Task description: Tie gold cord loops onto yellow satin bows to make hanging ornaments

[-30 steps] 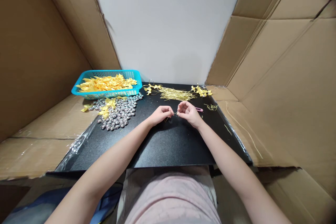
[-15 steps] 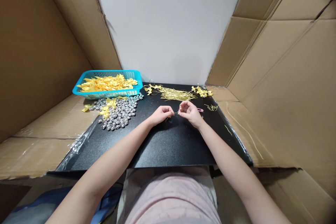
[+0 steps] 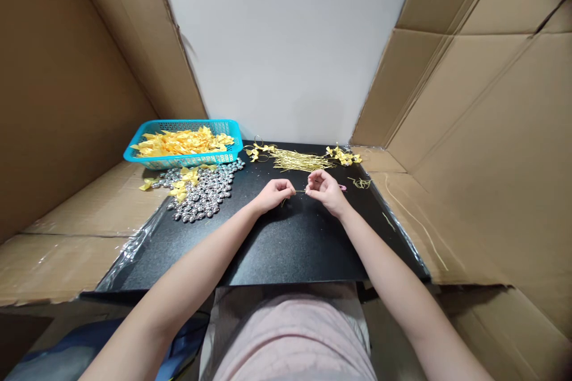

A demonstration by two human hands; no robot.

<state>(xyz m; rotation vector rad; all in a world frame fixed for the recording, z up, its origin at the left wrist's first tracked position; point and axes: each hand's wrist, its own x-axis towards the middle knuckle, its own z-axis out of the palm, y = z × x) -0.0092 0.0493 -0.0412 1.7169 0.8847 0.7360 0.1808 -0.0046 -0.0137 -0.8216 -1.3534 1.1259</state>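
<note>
Between my two hands runs a short taut piece of thin gold cord (image 3: 300, 191). My left hand (image 3: 276, 195) pinches one end of it, and a loose tail hangs below those fingers. The other end is pinched by thumb and forefinger of my right hand (image 3: 325, 191), whose remaining fingers curl upward. Just beyond both hands lies a pile of cut gold cords (image 3: 298, 160). A pink clip-like item (image 3: 342, 188) shows partly behind my right hand.
A turquoise basket (image 3: 187, 161) of yellow ribbon bows (image 3: 179, 141) stands back left. Silver bells or beads (image 3: 201, 199) spread before it. Finished-looking bow pieces (image 3: 346, 156) and cord scraps (image 3: 361, 183) lie right on the black table (image 3: 286, 256). Cardboard walls (image 3: 482, 131) flank it.
My right hand has shifted slightly to the right, so a longer stretch of cord shows between my hands. My left hand stays nearly where it was.
</note>
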